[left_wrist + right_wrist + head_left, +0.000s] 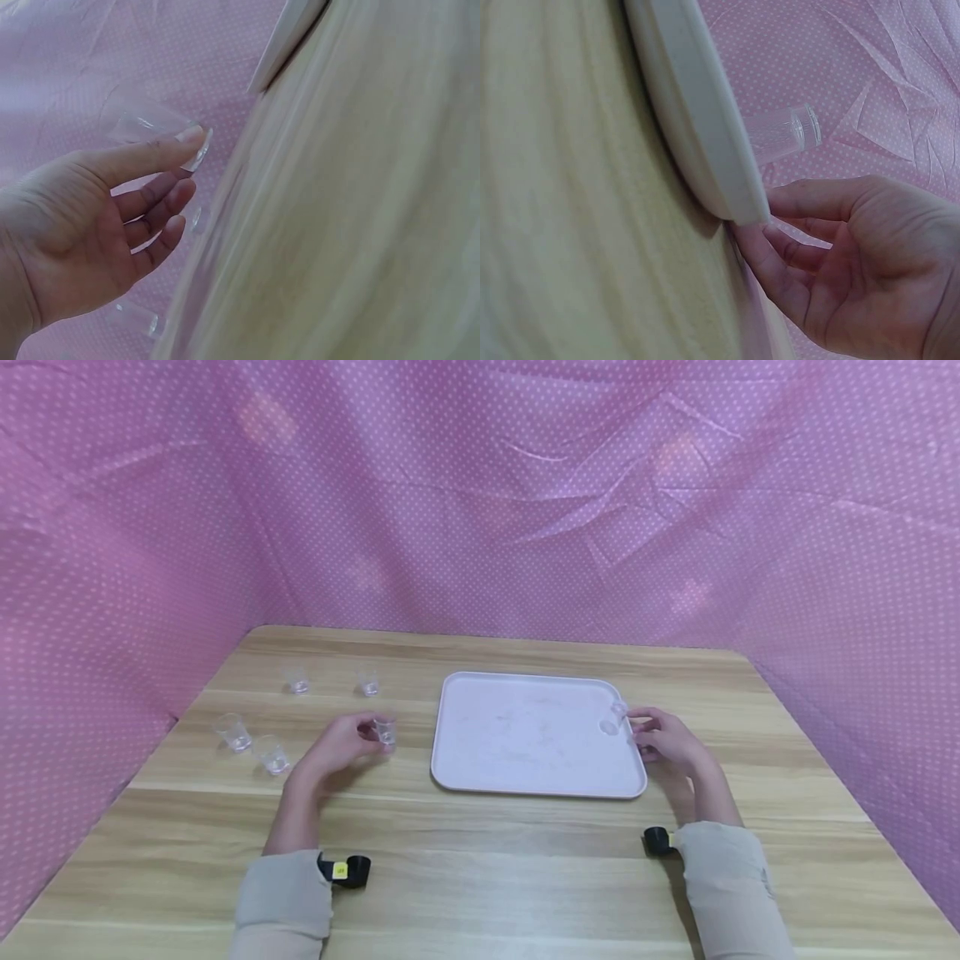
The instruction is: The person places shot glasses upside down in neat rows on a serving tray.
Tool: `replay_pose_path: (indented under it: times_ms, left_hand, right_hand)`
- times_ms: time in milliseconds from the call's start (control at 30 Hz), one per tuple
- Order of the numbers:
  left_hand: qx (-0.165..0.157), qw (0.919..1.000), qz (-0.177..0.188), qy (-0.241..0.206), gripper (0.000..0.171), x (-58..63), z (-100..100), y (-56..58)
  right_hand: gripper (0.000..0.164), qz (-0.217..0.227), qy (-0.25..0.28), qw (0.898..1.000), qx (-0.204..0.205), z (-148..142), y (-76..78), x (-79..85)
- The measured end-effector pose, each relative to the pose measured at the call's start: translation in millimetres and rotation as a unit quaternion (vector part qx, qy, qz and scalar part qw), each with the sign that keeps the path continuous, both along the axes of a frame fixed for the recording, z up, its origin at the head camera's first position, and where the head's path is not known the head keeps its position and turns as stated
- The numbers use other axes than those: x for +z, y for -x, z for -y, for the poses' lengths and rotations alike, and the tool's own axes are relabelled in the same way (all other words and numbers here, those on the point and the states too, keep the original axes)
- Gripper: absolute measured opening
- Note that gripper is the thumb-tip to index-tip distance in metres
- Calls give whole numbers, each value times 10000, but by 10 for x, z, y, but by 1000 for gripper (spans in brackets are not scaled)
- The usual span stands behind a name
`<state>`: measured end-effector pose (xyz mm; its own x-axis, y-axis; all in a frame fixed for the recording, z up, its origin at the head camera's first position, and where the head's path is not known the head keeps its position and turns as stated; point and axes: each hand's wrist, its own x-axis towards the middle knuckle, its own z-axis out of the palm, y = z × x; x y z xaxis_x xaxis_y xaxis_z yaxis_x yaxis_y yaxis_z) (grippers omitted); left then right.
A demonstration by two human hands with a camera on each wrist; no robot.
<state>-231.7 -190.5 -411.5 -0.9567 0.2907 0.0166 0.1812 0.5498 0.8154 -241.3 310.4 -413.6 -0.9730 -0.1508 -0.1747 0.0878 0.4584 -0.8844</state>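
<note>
My left hand [347,743] pinches a small clear shot glass [386,732] low down between thumb and fingers, left of the white tray [487,781]. That glass [146,124] is mouth up in the left wrist view, the thumb near its thick base. At the tray's right side, my right hand [667,739] grips the rim, with fingers [757,251] at its edge. Close to those fingertips, another clear glass [615,717] stands upside down on the tray; its thick base [808,124] is uppermost in the right wrist view.
More clear glasses stand mouth up on the wooden table [480,877]: two at the back left, one [298,682] beside another [368,683], and two nearer the left edge, one [234,732] beside another [271,754]. Pink dotted cloth [480,510] hangs around the table.
</note>
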Motion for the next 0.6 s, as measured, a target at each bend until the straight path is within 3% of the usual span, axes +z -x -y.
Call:
replay_pose_path:
  times_ms: [133,367,600]
  left_hand:
    - [-21,9999,-103,51,48,54,-90,-2]
    - [63,9993,189,-324,46,151,-274,13]
    - [-4,9992,26,-393,43,202,-489,122]
  right_hand:
    - [48,55,66,10000,-5,-1,-1,2]
    - [49,44,73,10000,17,-2,3,-5]
    - [49,21,52,10000,33,-7,7,-9]
